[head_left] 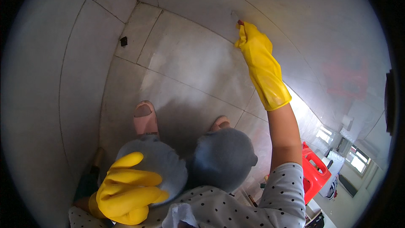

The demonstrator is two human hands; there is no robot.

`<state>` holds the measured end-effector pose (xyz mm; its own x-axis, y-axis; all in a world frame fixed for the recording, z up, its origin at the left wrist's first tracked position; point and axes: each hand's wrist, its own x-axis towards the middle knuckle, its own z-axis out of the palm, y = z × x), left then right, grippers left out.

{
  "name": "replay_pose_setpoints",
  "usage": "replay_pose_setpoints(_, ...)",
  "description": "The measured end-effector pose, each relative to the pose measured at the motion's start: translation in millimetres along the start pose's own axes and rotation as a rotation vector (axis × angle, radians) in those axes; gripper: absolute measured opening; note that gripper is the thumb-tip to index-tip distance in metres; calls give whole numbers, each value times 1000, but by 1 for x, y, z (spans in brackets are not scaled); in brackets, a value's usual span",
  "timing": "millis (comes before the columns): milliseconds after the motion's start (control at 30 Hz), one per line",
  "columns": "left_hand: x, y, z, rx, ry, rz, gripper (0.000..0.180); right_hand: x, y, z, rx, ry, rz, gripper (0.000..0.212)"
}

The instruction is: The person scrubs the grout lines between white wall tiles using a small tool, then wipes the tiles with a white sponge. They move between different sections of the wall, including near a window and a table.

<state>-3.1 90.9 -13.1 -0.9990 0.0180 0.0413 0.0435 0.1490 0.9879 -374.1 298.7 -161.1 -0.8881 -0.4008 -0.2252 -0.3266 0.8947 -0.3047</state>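
Both hands wear yellow rubber gloves. My right hand (255, 42) reaches out to the grey tiled wall (206, 4) ahead, its fingers closed round a small red-handled tool (240, 22). A thin pale tip (234, 15) sticks out of the grip against the wall; its exact kind is too small to tell. My left hand (128, 188) lies over my left knee (152, 164), fingers stretched and slightly spread, with nothing visible in it.
Pink slippers (146, 120) stand on the tiled floor (185, 55). A small black scrap (123, 41) lies by the left wall (84, 59). To the right is a red plastic stool (314, 173), with a bright window (357, 159) beyond it.
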Motion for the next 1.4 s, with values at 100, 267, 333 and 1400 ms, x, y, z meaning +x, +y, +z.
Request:
replay_pose_setpoints(100, 4, 3, -3, 27, -42, -8, 20, 11, -23, -4, -65, -86, 25, 29)
replay_pose_setpoints(267, 12, 6, -3, 44, -56, -27, 15, 17, -26, 12, 3, -78, 22, 36)
replay_pose_setpoints(333, 7, 6, -7, 69, -61, -4, 16, 6, -24, -8, -31, -64, 121, 36)
replay_pose_setpoints(1400, 38, 10, 49, 312, 198, -11, 25, -95, 276, 75, 317, 326, 381, 34)
